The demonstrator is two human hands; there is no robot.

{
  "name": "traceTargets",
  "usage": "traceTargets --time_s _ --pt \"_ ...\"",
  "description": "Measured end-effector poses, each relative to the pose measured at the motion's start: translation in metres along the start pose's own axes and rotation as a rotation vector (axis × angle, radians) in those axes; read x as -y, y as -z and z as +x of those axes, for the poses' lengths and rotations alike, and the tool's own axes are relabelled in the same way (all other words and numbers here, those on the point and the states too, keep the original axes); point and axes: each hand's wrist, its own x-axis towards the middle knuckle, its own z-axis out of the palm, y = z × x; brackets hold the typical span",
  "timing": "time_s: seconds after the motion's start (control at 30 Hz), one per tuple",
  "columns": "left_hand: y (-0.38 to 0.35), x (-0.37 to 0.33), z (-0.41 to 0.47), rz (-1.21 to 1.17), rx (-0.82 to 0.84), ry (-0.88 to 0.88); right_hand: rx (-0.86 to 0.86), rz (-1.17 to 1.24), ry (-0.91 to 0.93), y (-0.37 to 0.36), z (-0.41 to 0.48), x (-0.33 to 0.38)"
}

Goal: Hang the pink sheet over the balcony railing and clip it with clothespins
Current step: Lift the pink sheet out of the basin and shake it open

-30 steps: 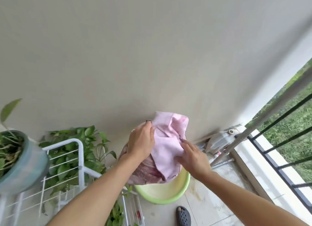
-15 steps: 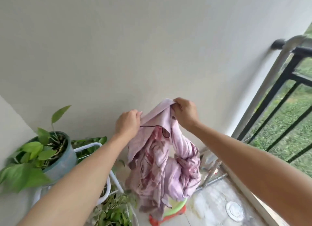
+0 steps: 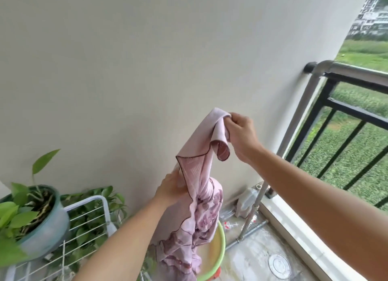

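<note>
The pink sheet, patterned with darker flowers and edged in dark thread, hangs bunched in front of the pale wall. My right hand pinches its top corner, raised high. Lower down, my left hand grips the sheet's edge. The sheet's bottom trails into a light green basin on the floor. The balcony railing, a grey metal top rail over black bars, runs at the right, apart from the sheet. No clothespins are visible.
A potted plant sits on a white wire rack at the lower left, with more leaves behind. A plastic jug and metal pipes lie by the wall corner. A floor drain is in the wet tiles.
My right hand has lifted the sheet's corner higher and to the right. My left hand slid down the edge. The sheet hangs longer, and the view has turned toward the railing.
</note>
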Motion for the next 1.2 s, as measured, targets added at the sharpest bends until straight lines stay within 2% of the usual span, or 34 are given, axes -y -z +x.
traceTargets --time_s 0.13,0.3,0.4,0.47,0.53,0.57,0.63,0.73,0.77,0.83,0.9,0.93,1.0,1.07,1.13,1.2 --pt "0.002 -0.035 0.001 -0.113 -0.056 -0.015 -0.018 0.223 -0.033 0.030 0.025 0.029" --pt "-0.019 -0.050 0.029 -0.322 0.094 0.011 -0.023 0.368 -0.096 0.059 0.044 0.043" --pt "-0.026 -0.068 0.034 -0.187 -0.010 0.001 -0.043 0.316 -0.046 0.070 0.058 0.036" --pt "-0.010 -0.083 0.037 -0.074 -0.131 -0.078 -0.101 -0.019 0.115 0.086 0.074 0.019" --pt "0.016 -0.096 0.042 0.084 -0.226 -0.190 -0.078 -0.451 0.276 0.104 0.086 -0.009" --pt "0.029 -0.105 0.045 0.183 -0.250 -0.244 -0.050 -0.641 0.294 0.113 0.091 -0.028" --pt "0.057 -0.128 0.043 0.357 -0.283 -0.334 0.059 -0.931 0.211 0.126 0.098 -0.067" --pt "0.094 -0.156 0.039 0.368 -0.367 -0.423 0.362 -1.209 0.006 0.125 0.096 -0.098" --pt "0.106 -0.163 0.039 0.354 -0.381 -0.439 0.425 -1.194 -0.015 0.123 0.097 -0.101" --pt "0.129 -0.175 0.038 0.311 -0.373 -0.469 0.518 -0.910 -0.058 0.115 0.092 -0.090" --pt "0.150 -0.191 0.033 0.260 -0.373 -0.534 0.564 -0.764 0.042 0.097 0.088 -0.073" --pt "0.158 -0.200 0.030 0.224 -0.371 -0.578 0.559 -0.799 0.124 0.086 0.086 -0.065" --pt "0.167 -0.212 0.022 0.112 -0.357 -0.654 0.466 -0.830 0.237 0.065 0.084 -0.060" --pt "0.175 -0.213 0.016 -0.053 -0.353 -0.682 0.248 -0.710 0.255 0.049 0.085 -0.056" --pt "0.180 -0.194 0.015 -0.236 -0.344 -0.661 0.081 -0.623 0.283 0.040 0.084 -0.050" --pt "0.176 -0.162 0.015 -0.402 -0.248 -0.558 0.002 -0.551 0.289 0.038 0.081 -0.041"
